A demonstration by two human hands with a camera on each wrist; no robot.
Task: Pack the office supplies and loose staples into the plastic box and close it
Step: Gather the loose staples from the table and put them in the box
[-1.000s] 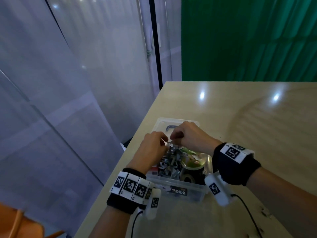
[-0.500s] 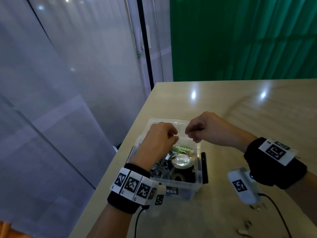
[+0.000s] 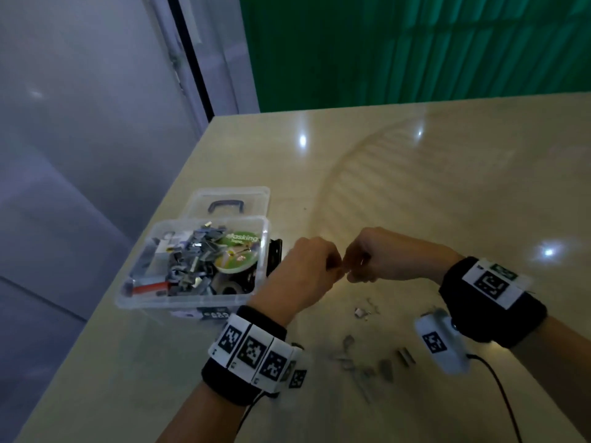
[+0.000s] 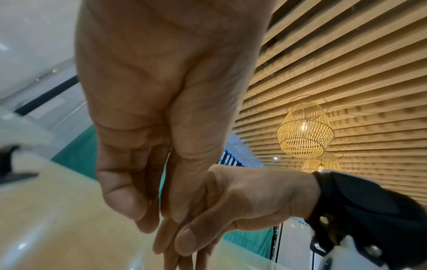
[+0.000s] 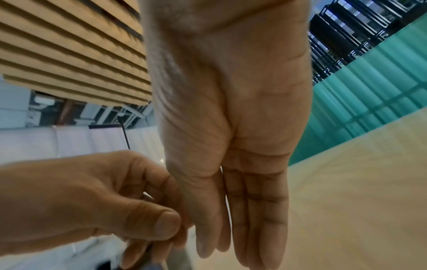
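Right of the open box (image 3: 192, 300), both hands — left (image 3: 303, 273), right (image 3: 387, 255) — are meeting fingertip to fingertip above bench (image 3: 447, 193) staples (image 3: 361, 362), fingers curled; grasp contents unclear.

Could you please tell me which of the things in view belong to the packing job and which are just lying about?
Part of the job:
plastic box, open and already filled
lid, lying behind the box
masking tape, in the box
loose staples, scattered on the table

Just lying about:
table
green curtain
wicker lamp
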